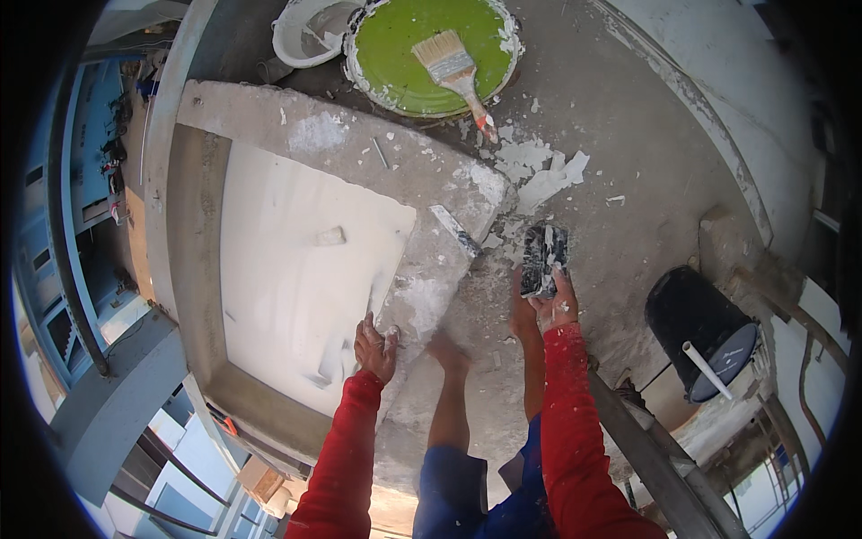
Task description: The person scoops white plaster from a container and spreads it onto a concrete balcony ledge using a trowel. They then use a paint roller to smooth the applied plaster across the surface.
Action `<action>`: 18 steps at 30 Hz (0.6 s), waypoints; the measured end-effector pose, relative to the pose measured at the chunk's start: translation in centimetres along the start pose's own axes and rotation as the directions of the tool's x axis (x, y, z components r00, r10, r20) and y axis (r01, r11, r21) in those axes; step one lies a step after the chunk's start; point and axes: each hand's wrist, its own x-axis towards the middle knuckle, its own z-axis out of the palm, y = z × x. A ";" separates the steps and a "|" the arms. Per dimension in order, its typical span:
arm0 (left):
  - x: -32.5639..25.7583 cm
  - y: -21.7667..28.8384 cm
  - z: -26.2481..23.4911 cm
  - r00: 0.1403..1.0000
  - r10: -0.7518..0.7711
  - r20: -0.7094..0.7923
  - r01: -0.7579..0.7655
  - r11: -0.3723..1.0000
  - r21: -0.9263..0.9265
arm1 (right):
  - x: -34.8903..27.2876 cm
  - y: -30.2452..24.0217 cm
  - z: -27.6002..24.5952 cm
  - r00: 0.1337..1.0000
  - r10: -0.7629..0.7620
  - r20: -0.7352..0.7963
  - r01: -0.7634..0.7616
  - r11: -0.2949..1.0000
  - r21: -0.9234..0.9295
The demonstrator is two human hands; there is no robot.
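Note:
My right hand (pixel 558 307) grips the near end of a black rectangular tray-like tool (pixel 544 256) smeared with white paste, above the grey floor. My left hand (pixel 375 350) is at the right edge of a smooth white panel (pixel 305 242), fingers apart with white residue on them; nothing shows in its grasp. The panel lies within a concrete surround (pixel 269 106). A flat scraper (pixel 455 231) with a pale blade and dark end rests on the surround, near its corner. Grey smudges mark the panel beside my left hand.
A wide brush (pixel 453 72) lies on a green lid (pixel 386 54) at the far side, beside a white bucket (pixel 310 36). White flakes (pixel 552 180) litter the floor. At right is a black bucket (pixel 696 328) with a white pipe (pixel 707 370). A railing (pixel 166 171) borders a drop at left.

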 end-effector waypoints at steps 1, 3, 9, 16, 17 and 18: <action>0.1 0.1 -0.1 0.999 -0.026 0.025 0.026 1.000 0.000 | 0.4 -1.6 -1.7 0.994 -0.080 -0.068 0.079 0.997 -0.015; -0.1 0.1 0.2 1.000 -0.002 0.009 0.002 1.000 0.012 | 1.5 -0.7 -2.1 0.952 -0.181 -0.246 0.183 0.983 -0.015; 0.5 -0.6 0.3 1.000 0.016 0.020 -0.016 0.999 0.040 | 2.1 4.8 0.1 0.880 -0.167 -0.445 0.247 0.961 0.126; 0.3 0.3 0.9 0.998 0.017 -0.059 -0.012 0.996 0.089 | -3.2 3.1 5.8 0.896 -0.136 -0.423 0.276 0.917 0.288; 0.1 0.0 0.9 0.998 0.024 -0.051 -0.019 0.995 0.098 | -4.1 3.3 6.5 0.897 -0.134 -0.422 0.258 0.933 0.252; 0.0 -0.1 1.0 1.000 -0.006 -0.028 0.008 0.997 0.073 | -5.4 3.3 6.5 0.918 -0.121 -0.378 0.183 0.974 0.135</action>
